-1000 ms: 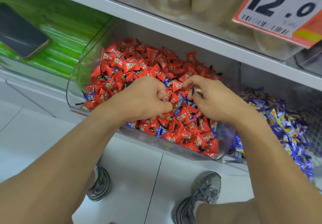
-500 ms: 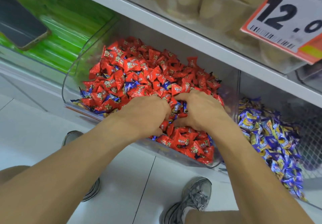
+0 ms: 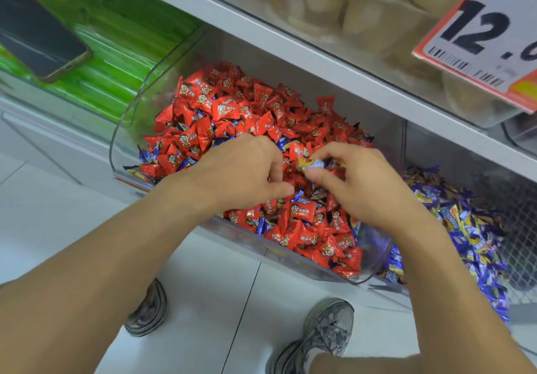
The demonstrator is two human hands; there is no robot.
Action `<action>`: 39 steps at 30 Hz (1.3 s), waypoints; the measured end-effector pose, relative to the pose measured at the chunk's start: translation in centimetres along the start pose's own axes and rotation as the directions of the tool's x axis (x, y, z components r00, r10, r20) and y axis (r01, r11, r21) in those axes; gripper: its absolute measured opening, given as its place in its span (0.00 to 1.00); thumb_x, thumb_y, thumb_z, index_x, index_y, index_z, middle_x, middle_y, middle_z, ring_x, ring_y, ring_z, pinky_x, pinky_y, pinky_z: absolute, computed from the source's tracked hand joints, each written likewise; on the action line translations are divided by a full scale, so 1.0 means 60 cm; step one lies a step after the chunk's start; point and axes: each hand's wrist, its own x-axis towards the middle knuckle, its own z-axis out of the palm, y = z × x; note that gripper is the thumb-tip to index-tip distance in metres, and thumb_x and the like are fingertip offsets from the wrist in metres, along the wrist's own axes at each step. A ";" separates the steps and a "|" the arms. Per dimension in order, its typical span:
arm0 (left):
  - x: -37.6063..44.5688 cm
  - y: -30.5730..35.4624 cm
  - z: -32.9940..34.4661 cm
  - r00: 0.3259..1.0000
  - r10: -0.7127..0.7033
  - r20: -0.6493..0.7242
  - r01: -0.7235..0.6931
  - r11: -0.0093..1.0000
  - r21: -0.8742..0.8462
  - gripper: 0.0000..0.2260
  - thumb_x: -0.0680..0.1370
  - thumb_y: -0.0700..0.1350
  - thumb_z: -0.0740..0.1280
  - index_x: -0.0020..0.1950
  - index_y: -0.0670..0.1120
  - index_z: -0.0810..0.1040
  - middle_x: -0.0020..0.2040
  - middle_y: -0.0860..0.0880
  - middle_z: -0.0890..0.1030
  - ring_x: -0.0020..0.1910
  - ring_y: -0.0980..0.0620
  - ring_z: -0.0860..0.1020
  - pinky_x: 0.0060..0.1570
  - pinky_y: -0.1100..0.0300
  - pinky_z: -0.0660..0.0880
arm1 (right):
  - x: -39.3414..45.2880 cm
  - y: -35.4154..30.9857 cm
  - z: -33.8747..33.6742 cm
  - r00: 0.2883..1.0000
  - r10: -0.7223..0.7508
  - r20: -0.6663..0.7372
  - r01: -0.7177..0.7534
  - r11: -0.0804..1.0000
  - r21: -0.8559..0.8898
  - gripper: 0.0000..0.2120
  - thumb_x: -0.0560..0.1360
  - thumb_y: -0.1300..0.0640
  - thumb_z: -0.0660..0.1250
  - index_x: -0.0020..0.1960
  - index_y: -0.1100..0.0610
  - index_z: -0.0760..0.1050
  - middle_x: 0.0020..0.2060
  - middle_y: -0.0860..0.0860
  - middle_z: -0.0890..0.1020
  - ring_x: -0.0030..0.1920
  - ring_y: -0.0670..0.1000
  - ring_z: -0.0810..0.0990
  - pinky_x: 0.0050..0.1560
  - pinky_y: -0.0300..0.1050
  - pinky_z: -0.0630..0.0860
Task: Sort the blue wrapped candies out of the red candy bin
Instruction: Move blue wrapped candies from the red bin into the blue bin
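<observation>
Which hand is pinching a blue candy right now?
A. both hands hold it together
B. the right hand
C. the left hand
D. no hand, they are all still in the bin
B: the right hand pinches a blue wrapped candy between thumb and fingertips above the red candy bin, while the left hand curls beside it with no candy showing in its fingers.
</observation>
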 end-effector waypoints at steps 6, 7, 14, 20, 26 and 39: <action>0.012 0.021 0.022 0.997 0.022 -0.079 -0.025 0.999 -0.033 0.08 0.76 0.55 0.69 0.42 0.52 0.81 0.35 0.55 0.79 0.24 0.62 0.70 0.28 0.63 0.67 | -0.020 0.006 -0.048 0.971 0.089 -0.223 -0.067 0.992 0.102 0.06 0.75 0.46 0.70 0.51 0.45 0.77 0.40 0.36 0.80 0.42 0.39 0.77 0.38 0.25 0.67; 0.016 0.027 0.025 0.996 0.027 -0.084 -0.031 0.999 -0.043 0.07 0.76 0.54 0.69 0.43 0.52 0.81 0.34 0.55 0.79 0.24 0.62 0.70 0.29 0.62 0.69 | -0.021 0.010 -0.051 0.970 0.110 -0.216 -0.086 0.989 0.119 0.06 0.74 0.47 0.71 0.50 0.45 0.77 0.41 0.34 0.79 0.43 0.36 0.77 0.39 0.23 0.67; 0.057 0.052 0.058 0.994 0.041 -0.099 -0.049 0.996 -0.075 0.10 0.75 0.54 0.70 0.51 0.51 0.81 0.34 0.58 0.74 0.35 0.56 0.76 0.37 0.59 0.72 | -0.042 0.031 -0.060 0.964 0.205 -0.168 -0.111 0.887 0.448 0.09 0.74 0.48 0.74 0.52 0.48 0.80 0.46 0.43 0.84 0.47 0.44 0.82 0.56 0.47 0.78; 0.088 0.086 0.083 0.992 -0.012 -0.123 0.023 0.996 0.091 0.22 0.70 0.61 0.72 0.52 0.44 0.78 0.44 0.47 0.81 0.43 0.45 0.80 0.41 0.54 0.75 | -0.070 0.050 -0.071 0.952 0.303 0.036 -0.160 0.395 0.905 0.14 0.72 0.56 0.71 0.54 0.62 0.78 0.40 0.56 0.82 0.32 0.48 0.72 0.28 0.37 0.67; 0.086 0.101 0.086 0.995 -0.075 -0.060 0.080 0.994 0.080 0.25 0.66 0.57 0.78 0.52 0.42 0.76 0.41 0.45 0.80 0.41 0.45 0.79 0.42 0.52 0.77 | -0.097 0.082 -0.078 0.908 0.413 0.073 -0.221 0.323 0.920 0.15 0.71 0.58 0.70 0.56 0.62 0.77 0.41 0.57 0.81 0.31 0.47 0.70 0.26 0.36 0.66; 0.053 0.086 0.069 0.981 -0.099 -0.170 0.087 0.993 -0.077 0.09 0.71 0.41 0.72 0.51 0.47 0.83 0.38 0.52 0.82 0.36 0.54 0.79 0.40 0.62 0.76 | -0.097 0.052 -0.063 0.911 0.404 -0.083 -0.160 0.531 0.832 0.06 0.77 0.55 0.71 0.53 0.52 0.79 0.40 0.52 0.87 0.40 0.48 0.83 0.41 0.41 0.71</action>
